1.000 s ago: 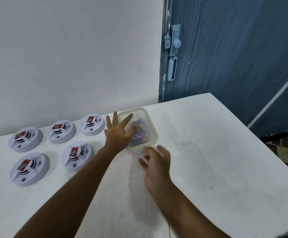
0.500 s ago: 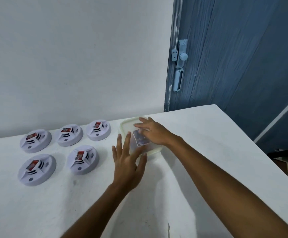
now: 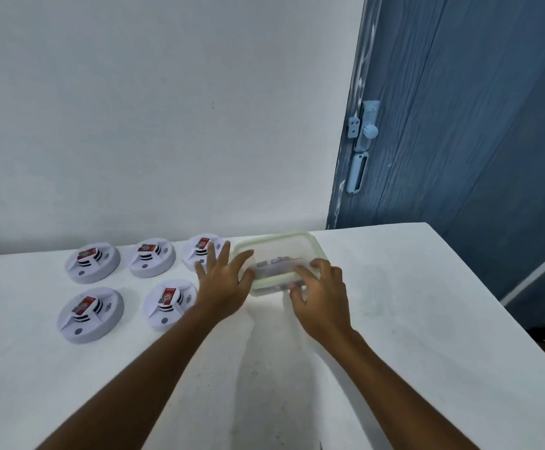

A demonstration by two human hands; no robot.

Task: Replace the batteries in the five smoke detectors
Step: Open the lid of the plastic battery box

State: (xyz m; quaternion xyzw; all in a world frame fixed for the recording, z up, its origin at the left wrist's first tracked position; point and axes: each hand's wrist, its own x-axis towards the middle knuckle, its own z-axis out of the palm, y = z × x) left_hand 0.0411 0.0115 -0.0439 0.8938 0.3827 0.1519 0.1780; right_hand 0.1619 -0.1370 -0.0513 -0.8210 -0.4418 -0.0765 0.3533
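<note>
Both hands have closed in on the lidded plastic container [image 3: 277,263]: left hand [image 3: 224,284] spread flat against its side, right hand [image 3: 321,295] now curled on the near rim. Opening it for batteries looks next; the five smoke detectors [image 3: 90,315] sit untouched

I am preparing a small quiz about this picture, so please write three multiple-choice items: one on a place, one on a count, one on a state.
1. Where does the clear plastic container with the pale green rim stand?
A. to the right of the detectors
B. between the two rows of detectors
C. on the floor

2. How many round white smoke detectors are on the white table?
A. three
B. five
C. seven

3. What is the left hand doing?
A. gripping a detector
B. lying with spread fingers against the container's left side
C. resting flat, far from everything

Answers:
1 A: the container sits right of both rows, near the blue door.
2 B: three behind, two in front.
3 B: its fingers are straight; the right hand curls over the near rim.
</note>
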